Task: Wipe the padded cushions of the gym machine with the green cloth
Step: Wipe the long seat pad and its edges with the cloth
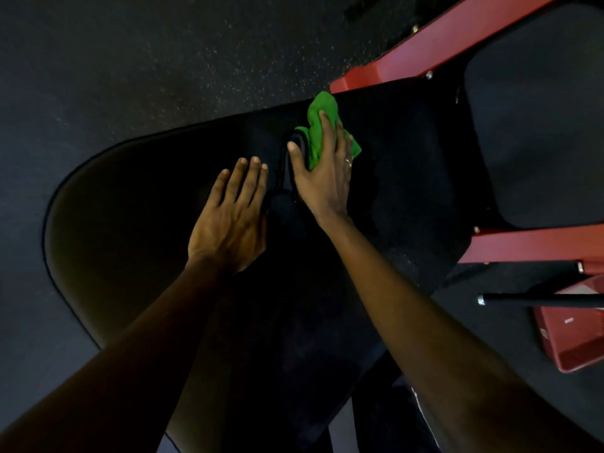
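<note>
green cloth (318, 132): soft, limp, bunches; keep your palm on it | right hand (322, 171) flat, pinning it to black cushion (408, 165) | left hand (232, 210) open, empty

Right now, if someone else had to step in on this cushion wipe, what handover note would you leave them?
Right hand: pressing the green cloth flat on the black cushion, near its far end by the red frame.
Left hand: open, palm flat on the same cushion, holding nothing.
Done: cannot tell how much has been wiped.
Left: the second pad inside the frame shows no contact.
</note>
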The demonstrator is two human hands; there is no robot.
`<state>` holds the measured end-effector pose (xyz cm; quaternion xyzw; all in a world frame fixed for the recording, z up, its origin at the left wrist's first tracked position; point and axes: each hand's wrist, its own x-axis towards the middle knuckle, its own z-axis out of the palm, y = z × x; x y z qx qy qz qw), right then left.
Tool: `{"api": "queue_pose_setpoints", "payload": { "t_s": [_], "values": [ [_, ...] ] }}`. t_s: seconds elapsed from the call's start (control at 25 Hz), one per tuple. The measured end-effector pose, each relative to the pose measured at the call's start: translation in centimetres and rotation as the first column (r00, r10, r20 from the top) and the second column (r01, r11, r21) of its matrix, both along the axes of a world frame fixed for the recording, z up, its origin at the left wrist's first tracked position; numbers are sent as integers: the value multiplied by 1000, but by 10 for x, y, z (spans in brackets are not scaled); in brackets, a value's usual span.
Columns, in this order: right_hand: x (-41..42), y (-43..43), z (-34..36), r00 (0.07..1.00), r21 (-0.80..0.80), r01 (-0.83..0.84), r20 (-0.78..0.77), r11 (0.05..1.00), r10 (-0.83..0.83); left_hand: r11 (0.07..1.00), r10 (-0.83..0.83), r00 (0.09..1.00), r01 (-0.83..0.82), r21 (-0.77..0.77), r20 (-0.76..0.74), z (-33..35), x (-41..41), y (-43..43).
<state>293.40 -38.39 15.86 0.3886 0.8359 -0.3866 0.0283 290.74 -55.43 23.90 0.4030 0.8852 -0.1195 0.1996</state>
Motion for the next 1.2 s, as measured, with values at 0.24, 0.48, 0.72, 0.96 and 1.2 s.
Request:
{"api": "queue_pose_setpoints", "payload": {
  "t_s": [0.24, 0.48, 0.72, 0.96, 1.2],
  "values": [
    [0, 64, -38, 968, 6, 246, 43, 969, -246, 998, 41, 999, -40, 44, -16, -3, 3, 1],
    [59, -9, 2, 997, -16, 50, -57, 999, -50, 998, 48, 999, -47, 51, -17, -4, 3, 1],
    [98, 37, -26, 972, 7, 230, 58, 973, -230, 998, 40, 999, -40, 40, -8, -5, 3, -1],
    [34, 56, -25, 968, -48, 251, 33, 967, -249, 997, 46, 999, -45, 58, -7, -7, 3, 0],
    [74, -1, -4, 978, 78, -202, -42, 976, 206, 996, 67, 998, -66, 63, -7, -5, 2, 0]
  ]
}}
